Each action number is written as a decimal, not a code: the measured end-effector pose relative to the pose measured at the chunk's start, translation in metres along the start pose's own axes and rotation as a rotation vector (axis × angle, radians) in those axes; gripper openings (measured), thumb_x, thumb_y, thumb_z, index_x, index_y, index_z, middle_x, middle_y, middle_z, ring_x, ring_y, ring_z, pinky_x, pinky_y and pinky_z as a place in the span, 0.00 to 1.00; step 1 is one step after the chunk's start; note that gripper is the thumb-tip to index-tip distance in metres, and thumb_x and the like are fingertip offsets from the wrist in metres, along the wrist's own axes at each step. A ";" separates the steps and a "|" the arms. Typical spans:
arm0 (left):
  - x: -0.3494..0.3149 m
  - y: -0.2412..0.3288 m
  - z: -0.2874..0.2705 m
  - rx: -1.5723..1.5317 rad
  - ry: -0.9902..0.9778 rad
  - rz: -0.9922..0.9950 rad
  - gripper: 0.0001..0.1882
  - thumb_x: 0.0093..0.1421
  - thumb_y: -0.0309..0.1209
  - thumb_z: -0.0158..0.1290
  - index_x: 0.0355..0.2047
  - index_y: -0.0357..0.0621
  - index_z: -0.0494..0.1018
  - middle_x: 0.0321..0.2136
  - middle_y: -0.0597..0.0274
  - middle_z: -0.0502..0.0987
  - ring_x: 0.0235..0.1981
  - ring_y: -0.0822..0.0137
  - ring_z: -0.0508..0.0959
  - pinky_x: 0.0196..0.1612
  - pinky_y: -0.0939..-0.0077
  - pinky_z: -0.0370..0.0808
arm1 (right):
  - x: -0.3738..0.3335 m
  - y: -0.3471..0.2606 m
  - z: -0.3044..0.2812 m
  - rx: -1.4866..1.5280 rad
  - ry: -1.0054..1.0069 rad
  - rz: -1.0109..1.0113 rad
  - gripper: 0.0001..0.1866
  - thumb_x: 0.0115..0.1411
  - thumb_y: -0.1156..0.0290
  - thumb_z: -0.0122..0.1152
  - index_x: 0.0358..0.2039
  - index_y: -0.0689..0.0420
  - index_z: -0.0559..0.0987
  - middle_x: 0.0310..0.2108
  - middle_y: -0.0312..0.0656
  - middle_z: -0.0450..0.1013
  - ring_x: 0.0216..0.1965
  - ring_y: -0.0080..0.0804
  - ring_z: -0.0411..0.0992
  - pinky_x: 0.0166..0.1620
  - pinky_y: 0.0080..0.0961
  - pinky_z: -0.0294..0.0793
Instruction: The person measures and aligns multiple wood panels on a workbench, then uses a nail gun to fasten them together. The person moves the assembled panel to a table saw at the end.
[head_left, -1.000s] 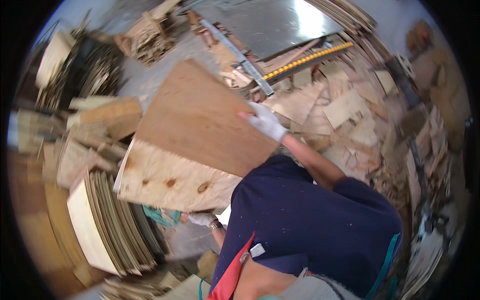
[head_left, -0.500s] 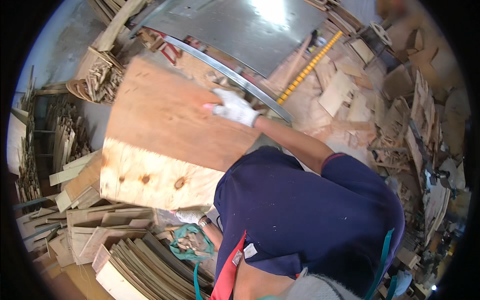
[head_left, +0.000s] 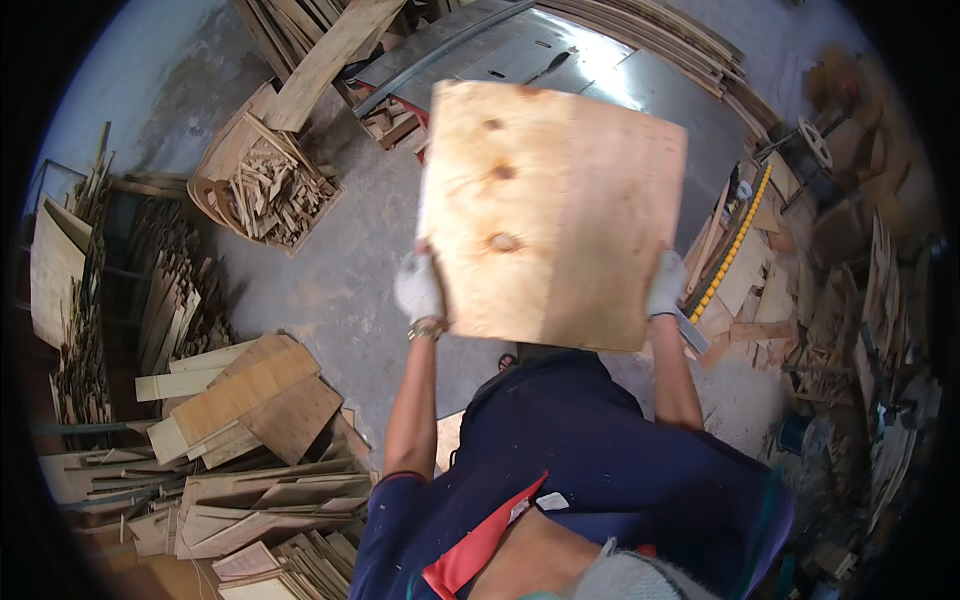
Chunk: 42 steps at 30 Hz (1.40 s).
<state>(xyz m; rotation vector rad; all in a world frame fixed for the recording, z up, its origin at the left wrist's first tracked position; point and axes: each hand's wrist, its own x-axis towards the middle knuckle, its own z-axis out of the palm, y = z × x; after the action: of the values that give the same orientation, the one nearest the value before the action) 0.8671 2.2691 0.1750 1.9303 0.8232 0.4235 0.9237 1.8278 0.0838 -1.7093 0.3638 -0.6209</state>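
Observation:
Out in front of me I hold up a plywood board [head_left: 560, 215], pale with dark knots on its left part and pinkish-tan on its right. My left hand [head_left: 418, 288], in a white knitted glove with a watch at the wrist, grips the board's left edge near its lower corner. On the opposite edge my right hand [head_left: 666, 284], gloved the same way, is closed around the side. The fingers behind the board are hidden. Beyond the board's top edge lies a grey metal table [head_left: 610, 75], partly covered by it.
At the far left stands a box of wood offcuts [head_left: 275, 190]. Stacked boards [head_left: 250, 395] lie at my left, with more leaning pieces [head_left: 75, 290] along the wall. A yellow ribbed strip [head_left: 735, 250] runs along the right, beside scattered scraps [head_left: 765, 290] on the concrete floor [head_left: 340, 285].
The board has swung from my left to in front of me and turned. My right hand has gone from its face to the right edge; my left has risen with it.

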 end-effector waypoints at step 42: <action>0.448 0.019 0.227 0.725 -1.151 0.910 0.40 0.61 0.51 0.57 0.67 0.41 0.64 0.68 0.49 0.65 0.70 0.50 0.62 0.70 0.55 0.59 | -0.044 0.031 0.320 -0.624 -0.168 0.269 0.09 0.62 0.67 0.61 0.41 0.56 0.82 0.30 0.53 0.77 0.30 0.50 0.76 0.37 0.40 0.75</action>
<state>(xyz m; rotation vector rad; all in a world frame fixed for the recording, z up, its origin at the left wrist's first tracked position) 1.3290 2.4316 0.0612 2.6123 -0.7950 -0.5716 1.0771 2.1010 0.0009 -2.2337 0.7052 -0.1628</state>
